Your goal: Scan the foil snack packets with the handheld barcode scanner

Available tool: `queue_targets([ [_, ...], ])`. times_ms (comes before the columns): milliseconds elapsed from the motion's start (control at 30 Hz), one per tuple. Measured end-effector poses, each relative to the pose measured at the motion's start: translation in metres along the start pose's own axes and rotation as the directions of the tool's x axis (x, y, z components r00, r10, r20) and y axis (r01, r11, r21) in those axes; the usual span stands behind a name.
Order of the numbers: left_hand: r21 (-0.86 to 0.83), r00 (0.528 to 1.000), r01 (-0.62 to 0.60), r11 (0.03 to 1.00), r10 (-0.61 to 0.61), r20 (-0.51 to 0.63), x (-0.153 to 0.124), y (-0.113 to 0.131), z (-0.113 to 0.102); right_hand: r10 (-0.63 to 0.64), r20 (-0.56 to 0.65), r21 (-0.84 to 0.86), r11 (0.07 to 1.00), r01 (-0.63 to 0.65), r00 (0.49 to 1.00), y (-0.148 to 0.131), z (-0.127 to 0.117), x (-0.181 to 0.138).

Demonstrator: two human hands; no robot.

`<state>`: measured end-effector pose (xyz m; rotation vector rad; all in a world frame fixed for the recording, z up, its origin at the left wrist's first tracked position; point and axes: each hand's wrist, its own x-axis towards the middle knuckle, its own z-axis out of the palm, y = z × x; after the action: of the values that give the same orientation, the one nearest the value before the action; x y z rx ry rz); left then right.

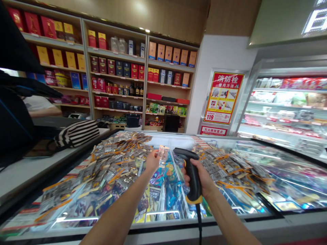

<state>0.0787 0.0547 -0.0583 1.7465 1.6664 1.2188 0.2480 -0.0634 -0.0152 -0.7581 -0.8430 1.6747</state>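
My left hand (152,161) pinches a small clear packet (162,155) and holds it up over the chest freezer (178,224). My right hand (198,178) is wrapped round the grip of a black and yellow barcode scanner (190,170), whose head points left at the packet. The scanner's cable (199,224) hangs down between my forearms. Heaps of small packets (114,163) lie on the freezer's glass lids to both sides. Colourful frozen goods (163,190) show in the open middle section below my hands.
A striped bag (76,133) lies on the grey counter (22,173) at the left, where another person's arm (44,110) shows behind. Wooden shelves (117,73) of boxed goods line the back wall. A refrigerated display case (288,109) stands at the right beside a red fire poster (223,98).
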Motion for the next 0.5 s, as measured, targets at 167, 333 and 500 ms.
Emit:
queue_targets([
  [167,-0.013,1.0,0.028,1.0,-0.028,-0.012,0.001,0.001,-0.001,0.011,0.05,0.04,0.999,-0.013,0.999,0.0,-0.001,0.003],
  [333,-0.035,0.997,0.079,0.996,-0.079,-0.001,0.004,-0.002,0.004,-0.048,0.035,0.04,0.998,0.046,0.998,-0.011,-0.004,0.001],
  [500,-0.038,0.987,0.158,0.987,-0.156,0.049,-0.003,0.002,0.025,-0.154,-0.139,-0.023,0.988,0.153,0.978,-0.036,-0.036,0.001],
])
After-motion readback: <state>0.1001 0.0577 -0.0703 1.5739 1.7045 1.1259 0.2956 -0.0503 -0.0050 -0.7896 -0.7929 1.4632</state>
